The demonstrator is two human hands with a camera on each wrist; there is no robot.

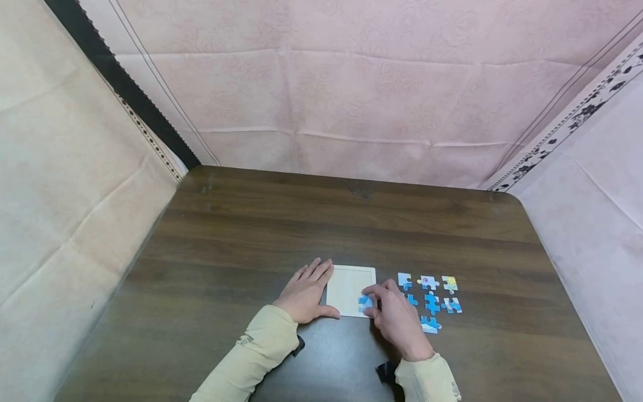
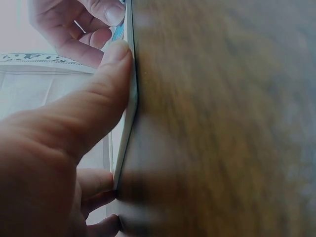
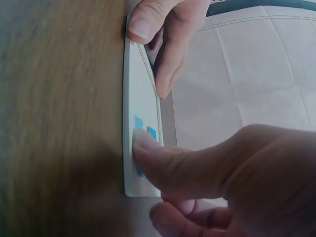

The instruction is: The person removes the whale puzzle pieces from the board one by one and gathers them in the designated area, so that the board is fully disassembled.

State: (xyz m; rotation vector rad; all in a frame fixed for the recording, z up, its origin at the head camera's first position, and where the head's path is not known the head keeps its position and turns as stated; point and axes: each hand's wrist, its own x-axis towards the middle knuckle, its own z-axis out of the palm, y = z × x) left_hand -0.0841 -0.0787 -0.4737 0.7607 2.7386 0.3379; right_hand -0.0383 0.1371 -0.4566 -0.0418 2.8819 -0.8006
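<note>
A shallow, pale puzzle tray point(image 1: 346, 285) with a raised rim lies on the table. My left hand point(image 1: 310, 293) rests at its left side, fingers extended along the edge and thumb at the near left corner. At the tray's near right corner, my right hand point(image 1: 397, 315) pinches a blue puzzle piece point(image 1: 364, 302) between thumb and index finger. Those fingers partly cover the piece. In the right wrist view the thumb point(image 3: 153, 155) lies over the blue piece, close against the tray floor point(image 3: 143, 94).
Several loose puzzle pieces, among them a blue one point(image 1: 432, 302) and a yellow-patterned one point(image 1: 450, 284), lie in rough rows right of the tray. The brown wooden table point(image 1: 301, 223) is bordered by pale hanging cloth point(image 1: 326, 95) at the back and sides.
</note>
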